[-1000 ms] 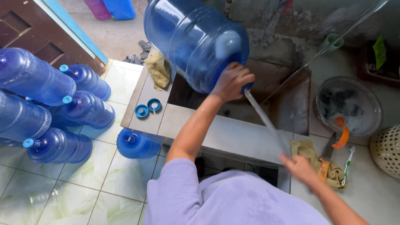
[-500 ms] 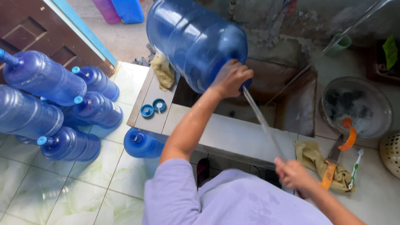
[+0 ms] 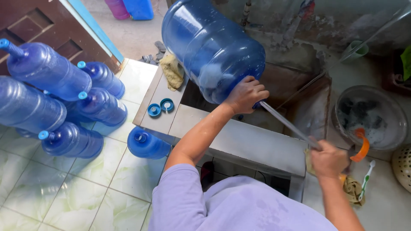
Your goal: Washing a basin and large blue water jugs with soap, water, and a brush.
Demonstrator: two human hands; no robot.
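Observation:
A big blue water jug (image 3: 209, 47) lies tilted over a stone sink (image 3: 257, 149), its neck pointing down toward me. My left hand (image 3: 245, 95) grips the jug at its shoulder by the neck. A long thin rod (image 3: 284, 122) runs from the jug's mouth to my right hand (image 3: 329, 159), which is closed around the rod's near end. Soapy foam shows inside the jug near its neck.
Several blue jugs (image 3: 51, 98) lie stacked at the left on the tiled floor, one more (image 3: 147, 144) by the sink. Two blue caps (image 3: 160, 107) sit on the ledge near a yellow cloth (image 3: 172, 70). A soapy basin (image 3: 370, 116), orange brush and toothbrush lie at the right.
The rod has been drawn outward, my right hand moving to the right and away from the jug. The jug and my left hand have stayed in place.

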